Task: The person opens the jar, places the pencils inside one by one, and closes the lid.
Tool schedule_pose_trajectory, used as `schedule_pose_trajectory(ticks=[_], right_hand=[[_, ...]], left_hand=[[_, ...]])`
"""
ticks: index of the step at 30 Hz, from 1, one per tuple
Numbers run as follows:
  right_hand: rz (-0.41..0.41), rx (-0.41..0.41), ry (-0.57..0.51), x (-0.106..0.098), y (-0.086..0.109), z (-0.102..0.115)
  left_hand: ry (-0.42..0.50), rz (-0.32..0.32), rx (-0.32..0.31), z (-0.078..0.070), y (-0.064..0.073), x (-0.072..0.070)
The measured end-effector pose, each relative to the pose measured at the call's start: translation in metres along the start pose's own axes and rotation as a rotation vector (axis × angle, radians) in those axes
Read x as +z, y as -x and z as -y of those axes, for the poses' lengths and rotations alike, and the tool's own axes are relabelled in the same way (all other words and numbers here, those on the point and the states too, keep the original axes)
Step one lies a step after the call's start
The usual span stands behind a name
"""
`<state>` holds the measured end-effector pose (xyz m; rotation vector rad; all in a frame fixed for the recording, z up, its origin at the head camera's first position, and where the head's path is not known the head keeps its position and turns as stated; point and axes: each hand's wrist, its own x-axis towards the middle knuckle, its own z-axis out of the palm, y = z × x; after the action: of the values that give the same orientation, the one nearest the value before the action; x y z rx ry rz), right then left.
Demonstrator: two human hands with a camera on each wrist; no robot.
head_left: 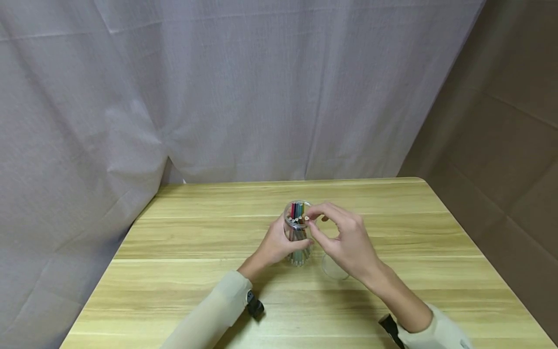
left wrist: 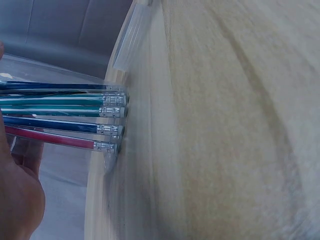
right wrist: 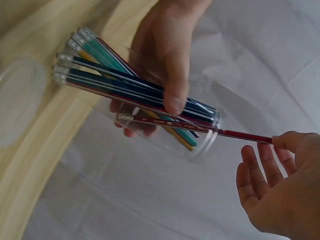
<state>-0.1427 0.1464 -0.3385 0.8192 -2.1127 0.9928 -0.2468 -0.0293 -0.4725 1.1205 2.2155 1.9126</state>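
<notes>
A clear plastic jar (head_left: 299, 227) full of pencils is held up over the table by my left hand (head_left: 278, 241), its thumb across the front. In the right wrist view the pencils (right wrist: 142, 90) are dark blue, green, yellow and red, eraser ends toward the jar's bottom. My right hand (head_left: 348, 236) pinches the upper end of a dark red pencil (right wrist: 247, 136) between thumb and forefinger. That pencil sticks out past the jar's rim (right wrist: 204, 144), with its eraser end inside. Metal ferrules (left wrist: 111, 111) show at the jar's base in the left wrist view.
A round translucent lid (head_left: 334, 267) lies on the wooden table (head_left: 196, 281), partly behind my right hand in the head view. Grey cloth (head_left: 244, 97) hangs behind the table, and a brownish cloth (head_left: 501, 145) hangs at the right.
</notes>
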Motion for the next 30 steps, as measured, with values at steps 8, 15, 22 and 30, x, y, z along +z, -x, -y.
schedule_pose_trajectory(ticks=[8,15,22,30], right_hand=[[0.006,-0.005,0.023,0.005,0.003,-0.002],[0.009,0.000,0.047,0.006,0.004,-0.002],[-0.031,0.002,0.048,0.000,0.006,-0.003],[-0.063,-0.003,0.059,-0.007,0.005,-0.005]], left_hand=[[-0.008,-0.004,0.000,0.000,0.000,0.000],[0.011,-0.005,0.003,0.001,0.000,0.001],[0.002,-0.001,0.001,0.000,0.000,0.000],[0.019,0.006,-0.002,0.001,0.000,0.001]])
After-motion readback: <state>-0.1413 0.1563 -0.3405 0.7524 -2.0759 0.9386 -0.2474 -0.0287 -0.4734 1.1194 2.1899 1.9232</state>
